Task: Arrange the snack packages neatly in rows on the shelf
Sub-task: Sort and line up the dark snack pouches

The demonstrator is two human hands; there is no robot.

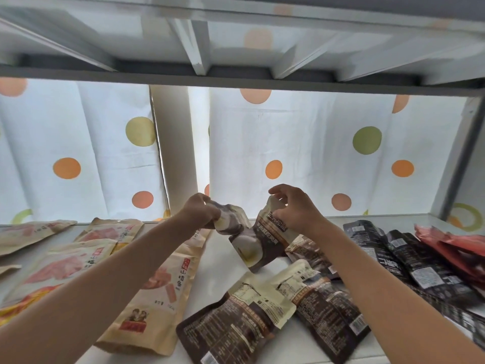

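Observation:
On the white shelf point(217, 261) my left hand point(200, 210) grips a brown-and-cream snack pouch point(232, 219) near the back. My right hand point(294, 208) pinches the top of a second brown-and-cream pouch point(258, 244), which stands tilted just right of the first. Two more brown pouches point(236, 321) point(325, 303) lie back-side up in front. Several tan kraft pouches point(160, 292) with red print lie on the left. Black pouches point(409, 258) and red pouches point(456, 245) lie on the right.
A white curtain with orange and green dots point(301, 153) hangs behind the shelf. The upper shelf's underside with metal ribs point(199, 48) sits close overhead. A white upright post point(459, 158) bounds the right end.

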